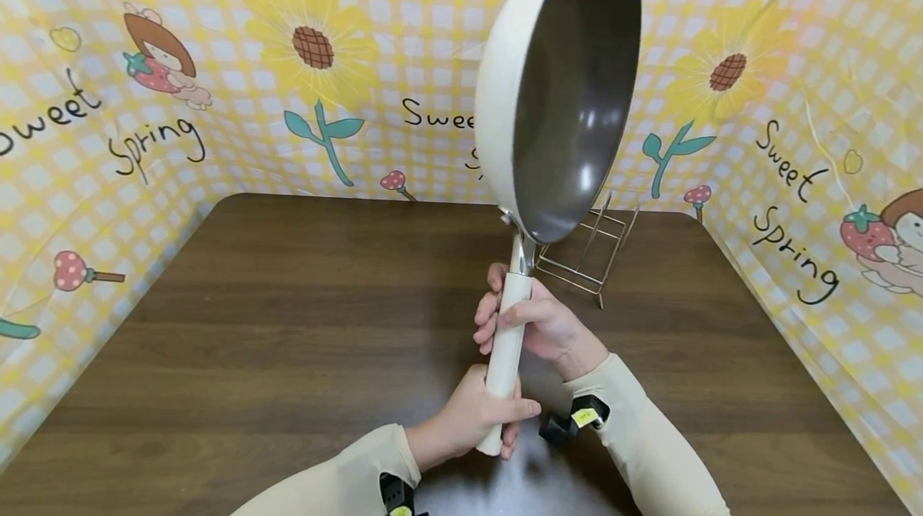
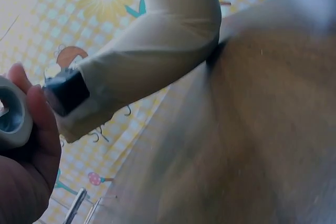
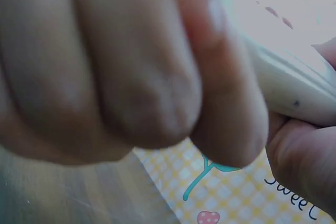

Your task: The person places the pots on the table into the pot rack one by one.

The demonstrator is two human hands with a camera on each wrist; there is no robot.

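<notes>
A deep frying pan (image 1: pixel 497 91), white outside and dark grey inside, is held upright above the table with its bowl at the top. Its long white handle (image 1: pixel 507 348) runs downward between both hands. The left hand (image 1: pixel 476 416) grips the handle close to its lower end, fingers wrapped behind and thumb across the front. Higher up, near the metal neck, the right hand (image 1: pixel 544 324) holds the handle between thumb and fingers. The left wrist view shows the hollow handle end (image 2: pixel 23 121) beside the left hand (image 2: pixel 23 190). Blurred fingers (image 3: pixel 152 93) fill much of the right wrist view.
Behind the pan, a metal wire rack (image 1: pixel 602 284) stands on the dark wooden table (image 1: pixel 288 340). A yellow checked cloth (image 1: pixel 433 19) with flowers and lettering encloses the back and sides. Black wrist devices (image 1: pixel 587 412) sit over the light sleeves.
</notes>
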